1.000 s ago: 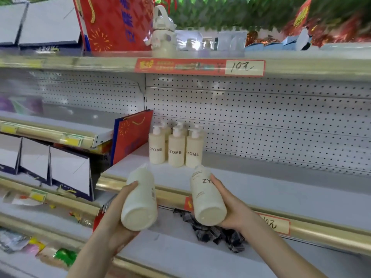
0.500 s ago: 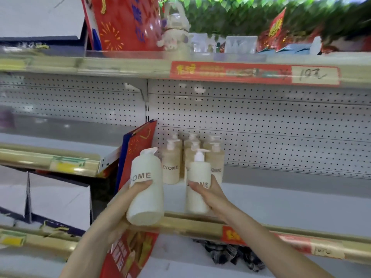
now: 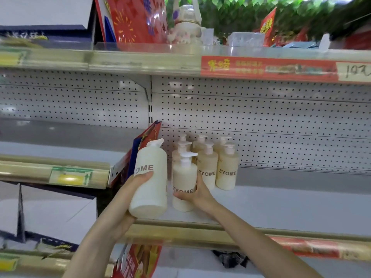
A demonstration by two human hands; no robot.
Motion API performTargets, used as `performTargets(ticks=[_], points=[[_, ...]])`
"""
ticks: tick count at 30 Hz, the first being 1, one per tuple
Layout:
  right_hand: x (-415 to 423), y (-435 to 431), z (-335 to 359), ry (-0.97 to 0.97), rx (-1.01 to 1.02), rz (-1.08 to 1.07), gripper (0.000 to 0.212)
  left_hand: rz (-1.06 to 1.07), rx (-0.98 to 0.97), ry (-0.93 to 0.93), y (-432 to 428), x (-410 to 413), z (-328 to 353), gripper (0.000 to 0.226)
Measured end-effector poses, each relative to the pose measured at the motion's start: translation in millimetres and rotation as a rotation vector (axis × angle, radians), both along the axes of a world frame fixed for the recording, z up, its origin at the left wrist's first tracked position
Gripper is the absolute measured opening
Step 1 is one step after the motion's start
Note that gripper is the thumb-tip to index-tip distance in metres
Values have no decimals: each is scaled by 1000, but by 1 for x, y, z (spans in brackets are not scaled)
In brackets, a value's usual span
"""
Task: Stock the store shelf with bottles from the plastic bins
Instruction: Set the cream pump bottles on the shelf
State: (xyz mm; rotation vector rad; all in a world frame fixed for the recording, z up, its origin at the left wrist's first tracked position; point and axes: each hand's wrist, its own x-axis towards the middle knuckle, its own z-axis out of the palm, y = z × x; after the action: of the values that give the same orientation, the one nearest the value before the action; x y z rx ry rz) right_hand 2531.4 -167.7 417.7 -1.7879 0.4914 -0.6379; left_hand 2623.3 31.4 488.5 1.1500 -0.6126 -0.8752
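Holding tilted bottle in left hand, upright bottle in right hand

Forward: left grip, right grip (both curled)

A red gift bag stands by the pegboard ahead of me; a checked cloth lies lower down, and green leaves hang up top.

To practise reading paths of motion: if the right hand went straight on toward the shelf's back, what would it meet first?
Probably the standing bottles just behind. The bottle that the right hand grips would touch the nearest one well ahead of the pegboard. Depth is unclear from one view.
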Motion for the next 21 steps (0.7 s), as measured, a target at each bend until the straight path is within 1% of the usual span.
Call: performTargets(ticks=[2, 5, 7, 9, 11, 12, 13, 14, 15, 16, 17, 19, 21], points=[[6, 1, -3, -5, -21, -42, 88, 2, -18, 8, -4, 0, 3, 62], [17, 6, -6, -20, -56, -93, 89, -23, -55, 8, -9, -2, 7, 70], [24, 8, -3, -21, -86, -106, 83, -38, -75, -14, -11, -3, 7, 68], [26, 10, -1, 0, -102, -65, 77, -55, -86, -80, -12, -5, 7, 69], [20, 14, 3, 84, -66, -66, 82, -62, -83, -175, -12, -7, 7, 74], [13, 16, 8, 120, -55, -100, 83, -59, -81, -218, -11, -8, 6, 75], [4, 18, 14, 129, -65, -162, 77, -52, -76, -254, -11, -9, 5, 76], [-5, 20, 22, 102, -82, -232, 67, -40, -68, -284, -12, -10, 4, 77], [-14, 22, 32, 36, -69, -285, 56, -30, -63, -315, -13, -11, 2, 78], [-23, 25, 43, -37, -23, -307, 45, -23, -58, -349, -15, -12, 2, 78], [-28, 29, 54, -105, 35, -300, 40, -20, -55, -389, -17, -14, 1, 78], [-38, 40, 73, -188, 118, -234, 54, -15, -34, -492, -23, -20, 1, 75], [-48, 55, 85, -215, 138, -153, 61, 7, -11, -617, -31, -28, -2, 68]])
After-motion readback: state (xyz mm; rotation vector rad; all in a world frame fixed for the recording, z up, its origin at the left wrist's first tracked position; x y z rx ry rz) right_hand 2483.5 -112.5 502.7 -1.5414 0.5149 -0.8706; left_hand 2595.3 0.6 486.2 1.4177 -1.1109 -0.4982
